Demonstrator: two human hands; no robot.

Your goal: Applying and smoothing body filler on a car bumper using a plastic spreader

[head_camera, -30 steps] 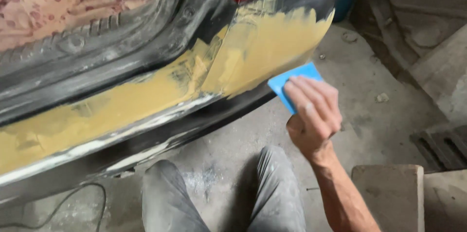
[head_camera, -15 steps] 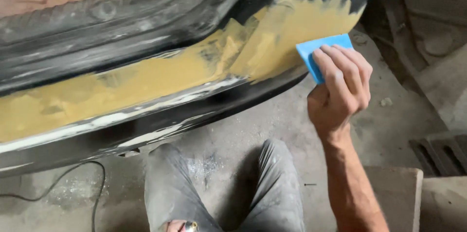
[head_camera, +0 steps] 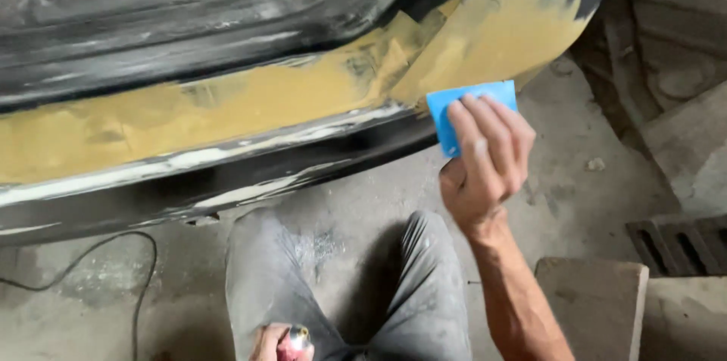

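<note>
Head view — only 1 view on record. Right hand [head_camera: 485,160] grips a blue plastic spreader [head_camera: 463,107], 4 fingers flat over its face, thumb behind; the spreader's upper edge rests on the lower margin of the yellow body filler [head_camera: 250,103] near the right corner of the black car bumper [head_camera: 288,171]. Filler runs as 1 long band from the bumper's left end to its right corner, patchy, with dark and white spots showing through along the bottom edge. Left hand [head_camera: 279,343] sits at the bottom edge of the frame, closed around a small reddish can-like item [head_camera: 294,340] — mostly cut off, exact kind not readable. Grey-trousered knees [head_camera: 341,293] over the concrete floor [head_camera: 575,179]; a black cable [head_camera: 140,278] lies at lower left.

Risks, as judged:
- Spreader held at a steep tilt could gouge the filler, leaving ridges.
- Uneven finger pressure could drag filler thin over the corner curve.
- Floor dust could get picked up on the blade and scored into the coat.
</note>
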